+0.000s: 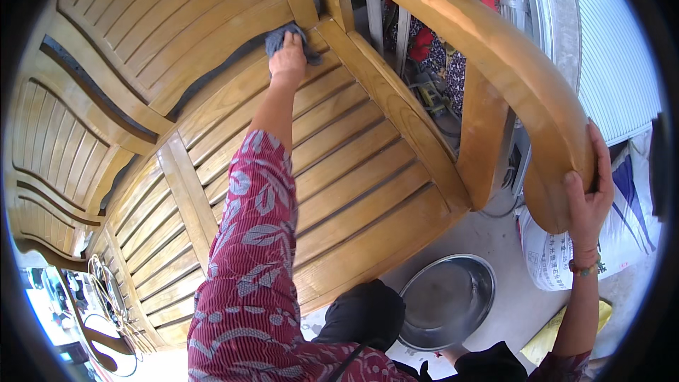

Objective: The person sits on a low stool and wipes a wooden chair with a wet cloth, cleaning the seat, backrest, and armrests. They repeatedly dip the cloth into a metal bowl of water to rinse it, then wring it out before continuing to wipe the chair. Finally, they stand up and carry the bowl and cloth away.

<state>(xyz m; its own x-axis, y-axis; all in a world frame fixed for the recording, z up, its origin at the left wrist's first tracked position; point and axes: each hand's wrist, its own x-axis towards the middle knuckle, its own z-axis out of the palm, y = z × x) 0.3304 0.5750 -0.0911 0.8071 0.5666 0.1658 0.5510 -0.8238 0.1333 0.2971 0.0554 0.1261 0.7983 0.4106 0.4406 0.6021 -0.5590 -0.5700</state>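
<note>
My left hand presses a grey cloth onto the back corner of a slatted wooden bench seat, close to where the backrest meets the side frame. The fingers lie over the bunched cloth, partly hiding it. On the right, my right hand is wrapped around the rounded front end of the bench's curved wooden armrest, thumb on the near side and fingers over the far edge. A bracelet is on that wrist.
A metal basin holding murky liquid stands on the floor before the bench. A printed white sack lies beneath the armrest end, with a yellow bag nearby. Coiled cable rests at the bench's far end. Floral fabric shows behind the armrest.
</note>
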